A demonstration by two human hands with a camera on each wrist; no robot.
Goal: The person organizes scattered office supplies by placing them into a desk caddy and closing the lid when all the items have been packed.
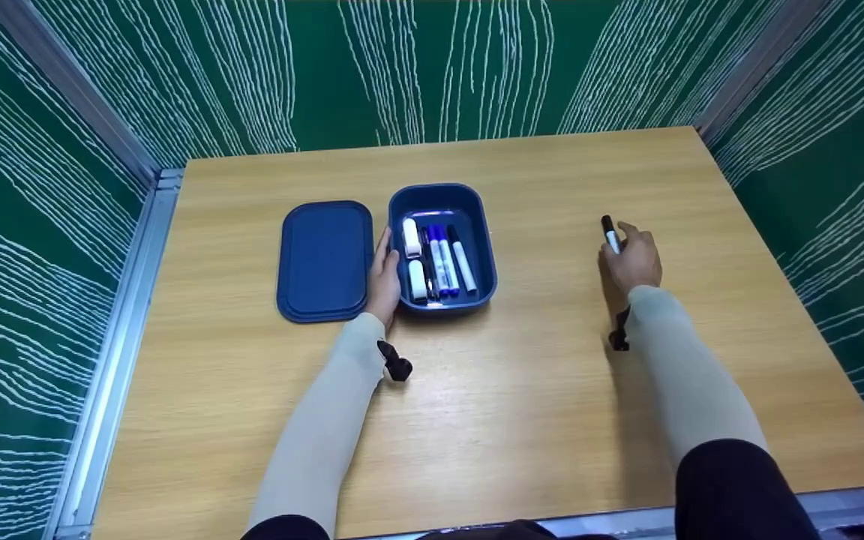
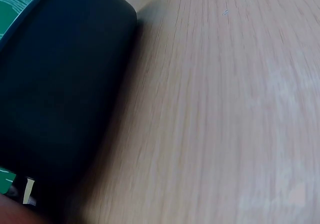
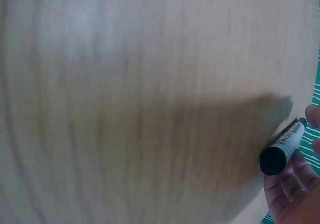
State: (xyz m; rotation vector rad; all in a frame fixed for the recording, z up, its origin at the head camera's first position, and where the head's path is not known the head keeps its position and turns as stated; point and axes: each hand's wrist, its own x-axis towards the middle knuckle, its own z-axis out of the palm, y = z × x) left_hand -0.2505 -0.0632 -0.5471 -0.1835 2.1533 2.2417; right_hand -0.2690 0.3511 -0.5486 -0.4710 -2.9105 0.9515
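An uncovered blue rectangular box [image 1: 486,247] stands mid-table. My left hand [image 1: 382,281] rests along its left side, fingers straight and thumb near the rim. The left wrist view shows the outer wall of the box [image 2: 60,78], very dark, with a sliver of the hand at the lower left. Inside lie several markers [image 1: 443,262] with blue or black caps and two short, pale blocks [image 1: 412,238]. Farther right, my right hand [image 1: 636,259] holds a white marker [image 3: 290,139] with black ends between thumb and fingers. Its black cap points away from me.
The blue lid [image 1: 327,262] lies flat on the wooden table [image 1: 522,420], left of the box and close by the left hand. Green panels with white streaks [image 1: 492,67] enclose the back and sides. A metal rail [image 1: 113,360] runs along the left edge.
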